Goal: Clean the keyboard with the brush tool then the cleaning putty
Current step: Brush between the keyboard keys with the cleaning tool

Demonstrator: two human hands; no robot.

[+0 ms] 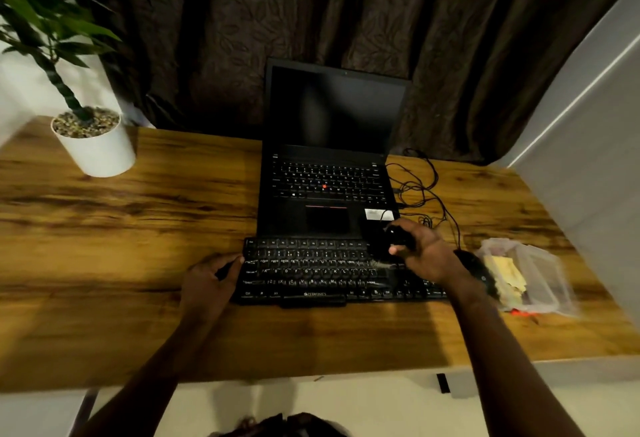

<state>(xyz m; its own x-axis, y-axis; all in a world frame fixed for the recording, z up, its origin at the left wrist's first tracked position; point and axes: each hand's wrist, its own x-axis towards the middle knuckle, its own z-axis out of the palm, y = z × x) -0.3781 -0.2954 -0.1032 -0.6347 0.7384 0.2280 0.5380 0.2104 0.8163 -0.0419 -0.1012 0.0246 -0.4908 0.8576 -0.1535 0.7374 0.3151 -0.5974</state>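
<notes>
Keyboard [332, 272] lies flat on the table [138, 228], its far edge touching the open laptop [329, 159]. Left hand [207, 280] grips the keyboard's left end; right hand [422, 253] is closed round the dark brush [398, 239], pale bristles blurred down on the right-hand keys. A clear bag [526, 273] with something yellow lies right of the keyboard.

You're at a home desk setup: a wood-grain surface [138, 228] carries an open laptop [329, 159] and a potted plant [93, 138], with heavy brown leaf-patterned curtains [242, 20] hanging close behind and a pale wall [588, 124] alongside.
</notes>
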